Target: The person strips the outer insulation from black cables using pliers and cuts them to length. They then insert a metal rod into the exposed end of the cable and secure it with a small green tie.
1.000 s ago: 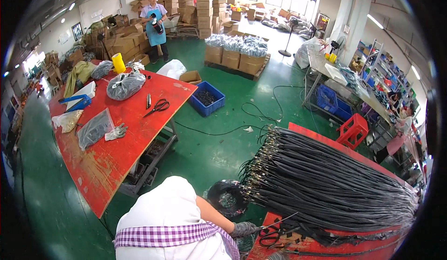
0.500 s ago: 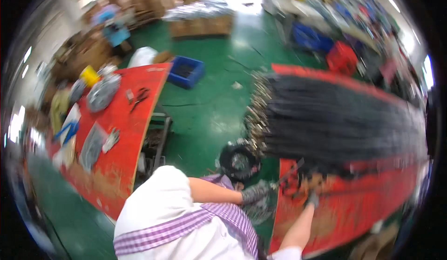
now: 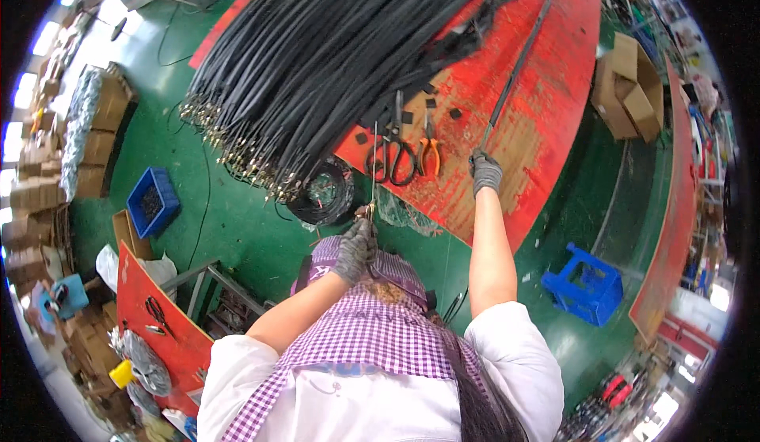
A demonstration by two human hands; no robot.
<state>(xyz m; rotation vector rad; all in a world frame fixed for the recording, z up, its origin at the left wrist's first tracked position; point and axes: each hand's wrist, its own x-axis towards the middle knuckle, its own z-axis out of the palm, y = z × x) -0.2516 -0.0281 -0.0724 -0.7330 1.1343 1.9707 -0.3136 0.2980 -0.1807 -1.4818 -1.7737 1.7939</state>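
Observation:
My left hand, in a grey glove, is closed in front of my apron around a thin metal rod with a brass-coloured fitting at its lower end. The rod stands up past the table's near corner. Over the red table, my gloved right hand grips the thin near end of a long black cable, which runs away toward the far edge. Between the hands lie black-handled scissors and orange-handled pliers, with several small black squares around them. A thick bundle of black cables with brass-coloured ends covers the table's left part.
A black coil lies below the bundle's ends. On the green floor stand a blue stool at right and a blue crate at left. An open cardboard box is at far right; another red table is lower left.
My view has turned right, bringing the cable table in front of me. My left hand is now before my apron with the rod upright; my right hand grips the black cable's end.

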